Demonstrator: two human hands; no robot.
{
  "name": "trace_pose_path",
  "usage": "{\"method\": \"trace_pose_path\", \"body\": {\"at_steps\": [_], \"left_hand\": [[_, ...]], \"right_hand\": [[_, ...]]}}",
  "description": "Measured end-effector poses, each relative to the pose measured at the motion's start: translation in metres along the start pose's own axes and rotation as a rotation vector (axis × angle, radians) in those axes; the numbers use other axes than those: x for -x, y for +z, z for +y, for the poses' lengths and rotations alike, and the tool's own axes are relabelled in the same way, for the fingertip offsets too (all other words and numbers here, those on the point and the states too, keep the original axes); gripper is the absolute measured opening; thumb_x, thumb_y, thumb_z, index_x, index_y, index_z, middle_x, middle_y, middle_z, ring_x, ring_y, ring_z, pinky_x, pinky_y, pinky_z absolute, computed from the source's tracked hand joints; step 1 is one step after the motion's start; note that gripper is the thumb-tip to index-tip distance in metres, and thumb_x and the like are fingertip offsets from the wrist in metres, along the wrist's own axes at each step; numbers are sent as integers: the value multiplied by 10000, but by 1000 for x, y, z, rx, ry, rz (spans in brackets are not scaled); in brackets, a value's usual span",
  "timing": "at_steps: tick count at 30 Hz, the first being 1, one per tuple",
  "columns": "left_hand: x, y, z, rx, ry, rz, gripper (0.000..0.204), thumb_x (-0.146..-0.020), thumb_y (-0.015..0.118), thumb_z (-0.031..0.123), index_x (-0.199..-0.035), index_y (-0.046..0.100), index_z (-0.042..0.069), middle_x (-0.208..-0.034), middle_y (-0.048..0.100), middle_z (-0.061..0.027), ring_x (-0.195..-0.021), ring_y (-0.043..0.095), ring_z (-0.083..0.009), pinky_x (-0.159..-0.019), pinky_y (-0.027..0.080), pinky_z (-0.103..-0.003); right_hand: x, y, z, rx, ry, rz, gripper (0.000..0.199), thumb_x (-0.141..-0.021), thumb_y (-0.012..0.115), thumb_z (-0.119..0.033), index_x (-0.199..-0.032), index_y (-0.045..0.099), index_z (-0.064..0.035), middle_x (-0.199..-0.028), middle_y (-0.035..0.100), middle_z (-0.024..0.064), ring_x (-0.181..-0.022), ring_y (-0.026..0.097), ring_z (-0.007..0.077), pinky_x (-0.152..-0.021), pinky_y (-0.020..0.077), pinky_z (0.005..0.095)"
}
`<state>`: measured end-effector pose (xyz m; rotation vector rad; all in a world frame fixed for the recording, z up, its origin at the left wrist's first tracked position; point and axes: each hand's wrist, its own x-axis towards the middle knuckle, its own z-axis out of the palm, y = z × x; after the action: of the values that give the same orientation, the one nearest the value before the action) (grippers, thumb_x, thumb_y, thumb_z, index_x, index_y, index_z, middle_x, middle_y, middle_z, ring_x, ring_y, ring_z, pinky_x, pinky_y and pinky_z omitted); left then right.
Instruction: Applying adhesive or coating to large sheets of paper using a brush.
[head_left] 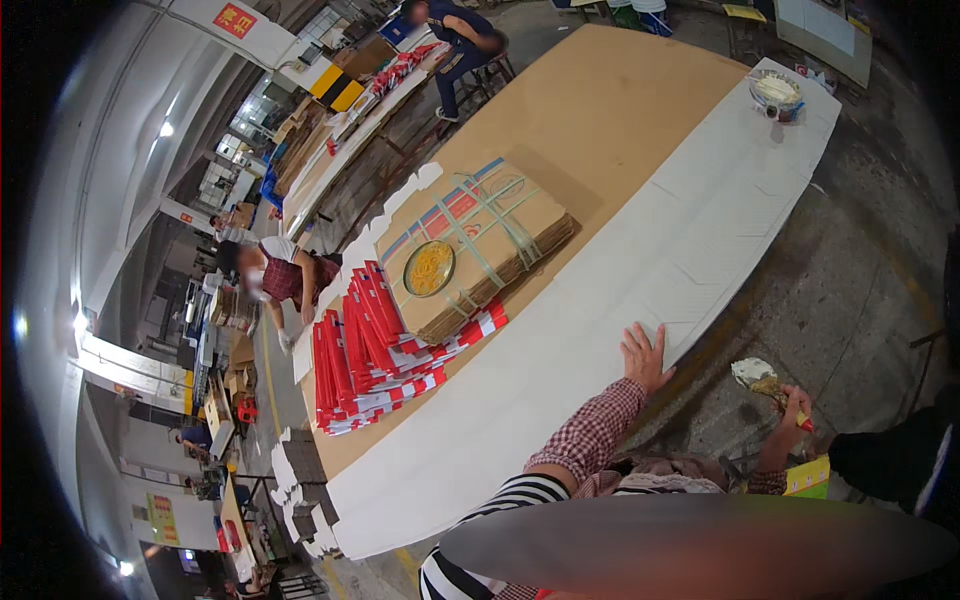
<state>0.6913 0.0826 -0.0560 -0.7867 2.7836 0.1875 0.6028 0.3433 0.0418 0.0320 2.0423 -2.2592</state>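
Observation:
My left hand (647, 357) lies with its fingers spread on the long white sheets (590, 330) along the near side of the table. Off the table's right edge, my right hand (797, 408) is closed around the handle of a brush (768, 385). White paste covers the brush's bristle end. A bowl of white paste (778, 92) stands on the sheets at the far right end. Left of my left hand, a strapped bundle of flat cardboard (520, 215) carries a round dish of yellow rubber bands (430, 268). Beside it, red-and-white folded packages (350, 350) lie fanned in a stack.
Brown cardboard (620, 90) covers the table's far side. A person in a checked apron (290, 275) is at its left edge; another person (460, 45) sits by a second long table (380, 115). Stacked grey-white pieces (305, 470) stand at the lower left corner. Concrete floor (840, 270) lies right.

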Motion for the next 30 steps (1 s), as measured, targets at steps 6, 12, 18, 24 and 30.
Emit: {"method": "trace_pose_path", "body": {"at_steps": [6, 12, 18, 24, 30], "left_hand": [[2, 1, -3, 5, 5, 2, 989, -758, 627, 553, -1473, 108, 109, -1424, 90, -397, -1282, 161, -594, -985, 263, -647], [2, -1, -2, 14, 7, -9, 978, -762, 624, 552, -1472, 117, 110, -1418, 103, -399, -1279, 164, -595, -982, 269, -648], [3, -4, -4, 27, 15, 0, 974, -767, 618, 550, -1472, 108, 112, -1417, 98, -400, -1277, 160, -601, -986, 266, -648], [2, -4, -4, 4, 32, 39, 936, -783, 604, 557, -1465, 152, 104, -1392, 150, -413, -1241, 228, -609, -944, 322, -634], [0, -7, -6, 0, 44, 30, 934, -787, 600, 557, -1465, 149, 97, -1391, 154, -414, -1236, 237, -612, -944, 323, -632]], "right_hand": [[5, 13, -7, 7, -42, 32, 240, -954, 496, -252, -920, 575, -28, -909, 603, 59, -737, 538, 127, -666, 439, 277], [4, 8, -5, -23, -40, 51, 251, -954, 494, -256, -936, 585, -23, -917, 607, 58, -785, 552, 132, -679, 444, 280], [6, 1, 3, 11, -53, 23, 237, -950, 500, -254, -937, 592, -36, -941, 620, 61, -815, 568, 142, -686, 454, 289], [11, 8, 3, -29, -69, 31, 226, -949, 501, -253, -949, 579, -41, -956, 610, 59, -826, 559, 141, -686, 454, 298], [8, 10, 8, 0, -48, 15, 224, -951, 499, -254, -939, 580, -45, -939, 600, 47, -817, 548, 136, -689, 448, 296]]}}
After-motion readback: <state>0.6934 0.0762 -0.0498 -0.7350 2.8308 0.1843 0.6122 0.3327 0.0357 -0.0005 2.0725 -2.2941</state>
